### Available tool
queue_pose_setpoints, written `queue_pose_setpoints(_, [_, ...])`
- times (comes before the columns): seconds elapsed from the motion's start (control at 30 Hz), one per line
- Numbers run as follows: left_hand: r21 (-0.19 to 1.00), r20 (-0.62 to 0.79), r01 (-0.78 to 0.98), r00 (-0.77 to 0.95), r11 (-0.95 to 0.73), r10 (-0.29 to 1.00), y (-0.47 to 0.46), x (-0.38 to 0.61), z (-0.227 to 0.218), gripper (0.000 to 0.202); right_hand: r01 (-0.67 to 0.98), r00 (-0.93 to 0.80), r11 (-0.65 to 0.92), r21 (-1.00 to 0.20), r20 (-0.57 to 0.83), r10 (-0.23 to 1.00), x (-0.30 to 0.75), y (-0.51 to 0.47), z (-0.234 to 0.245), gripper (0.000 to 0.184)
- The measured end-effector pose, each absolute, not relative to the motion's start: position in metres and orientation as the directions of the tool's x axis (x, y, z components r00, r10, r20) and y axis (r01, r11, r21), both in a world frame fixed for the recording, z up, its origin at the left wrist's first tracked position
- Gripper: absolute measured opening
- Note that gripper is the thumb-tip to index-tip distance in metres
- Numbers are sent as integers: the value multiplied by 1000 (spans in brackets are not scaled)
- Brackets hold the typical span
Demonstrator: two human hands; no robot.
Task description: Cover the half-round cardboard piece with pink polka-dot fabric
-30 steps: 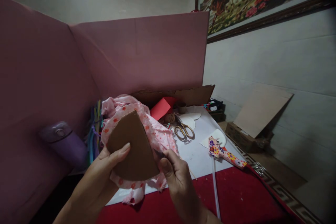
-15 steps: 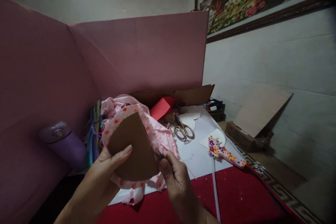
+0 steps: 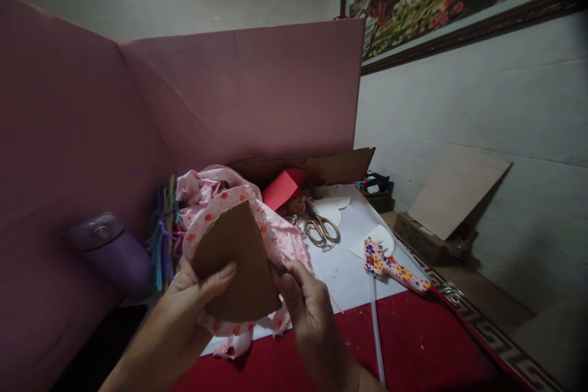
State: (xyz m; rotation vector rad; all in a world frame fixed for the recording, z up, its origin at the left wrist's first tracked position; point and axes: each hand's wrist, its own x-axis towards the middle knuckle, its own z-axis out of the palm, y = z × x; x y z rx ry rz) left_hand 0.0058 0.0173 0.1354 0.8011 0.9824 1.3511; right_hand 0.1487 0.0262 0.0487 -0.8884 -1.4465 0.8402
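Observation:
My left hand [image 3: 193, 294] is closed on a brown half-round cardboard piece [image 3: 239, 257], its thumb lying across the front. Behind the cardboard, and showing beyond its curved edge, is pink fabric with red-orange spots [image 3: 197, 234]. My right hand [image 3: 307, 303] is pinched at the cardboard's straight right edge. A small dark tip [image 3: 278, 270] shows beside its fingers, too little of it visible to name. Gold-handled scissors [image 3: 323, 231] lie beyond my right hand. To the right rests a flower-patterned glue gun [image 3: 390, 266] with a clear glue stick [image 3: 375, 324] reaching toward me.
White paper [image 3: 342, 275] lies over a red cloth [image 3: 413, 331]. Red paper [image 3: 281, 188], white cut shapes [image 3: 337, 203] and a cardboard strip [image 3: 316, 165] are at the back. Pipe cleaners [image 3: 164, 239] and a purple bottle [image 3: 113, 254] stand left, by a pink partition [image 3: 248, 86].
The cardboard and the fabric behind it have shifted slightly right and down with my left hand. My right hand keeps its pinch at the edge, and the dark tip shows less.

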Motion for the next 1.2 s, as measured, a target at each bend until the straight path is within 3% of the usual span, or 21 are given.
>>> queue_pose_setpoints(0.23, [905,-107,-419,-56,73,993,17,7,135,72,-70,16,386,-920,386,923,142,23,45,36])
queue_pose_setpoints(0.57, [914,-139,-384,16,134,990,18,4,129,63,-12,20,403,-915,403,915,143,25,52,36])
queue_pose_setpoints(0.87, [899,-126,-423,5,116,992,17,4,125,63,-154,59,344,-926,339,939,139,23,47,38])
queue_pose_setpoints(1.2, [909,-153,-393,2,142,988,14,9,130,59,-83,30,376,-923,375,926,142,26,49,37])
